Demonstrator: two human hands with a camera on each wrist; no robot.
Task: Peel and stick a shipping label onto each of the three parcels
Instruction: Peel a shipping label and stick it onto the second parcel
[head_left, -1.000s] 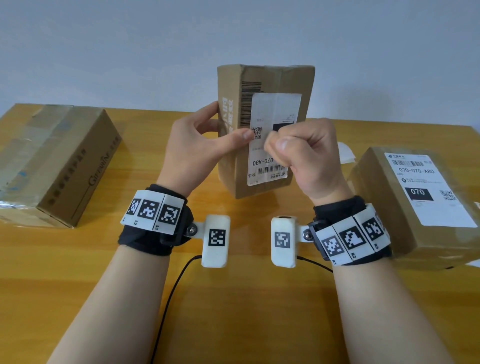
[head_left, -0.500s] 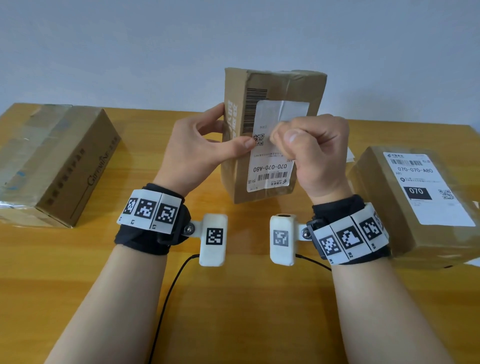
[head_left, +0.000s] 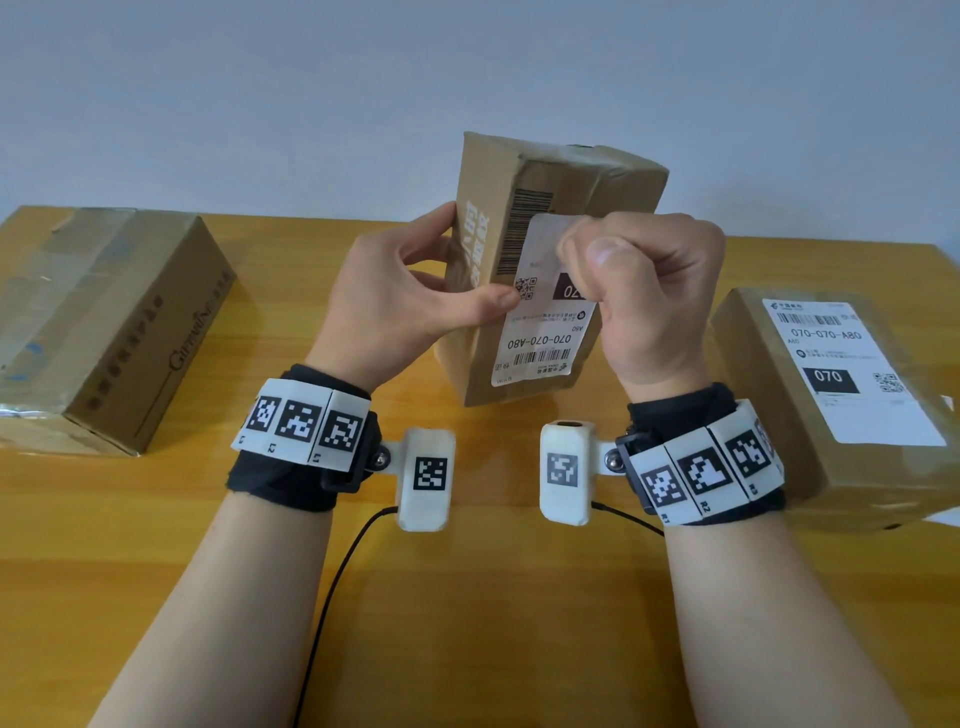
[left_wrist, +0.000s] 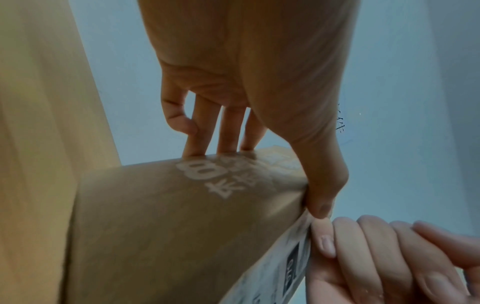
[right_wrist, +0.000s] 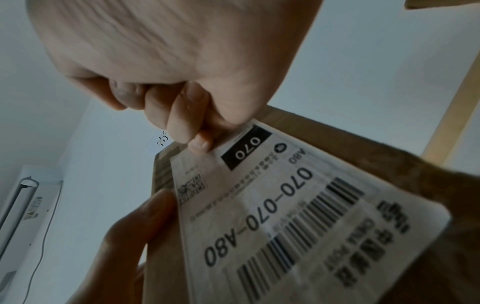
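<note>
The wooden table (head_left: 156, 545) is carrying three cardboard parcels. The left parcel (head_left: 104, 322) is lying flat and is showing no label. The right parcel (head_left: 831, 405) is lying flat with one white label (head_left: 852, 374) stuck on top. The middle parcel (head_left: 545, 270) is standing on end, and compared with one second ago it is now tilting more to the right. The left hand (head_left: 410, 301) is gripping its left edge, fingers behind, thumb pressing the shipping label (head_left: 540, 338) near the QR code. The right hand (head_left: 654, 291) is curled in a fist, pinching the label's top strip (head_left: 550, 234), which is now peeled lower than before, folding toward the camera.
</note>
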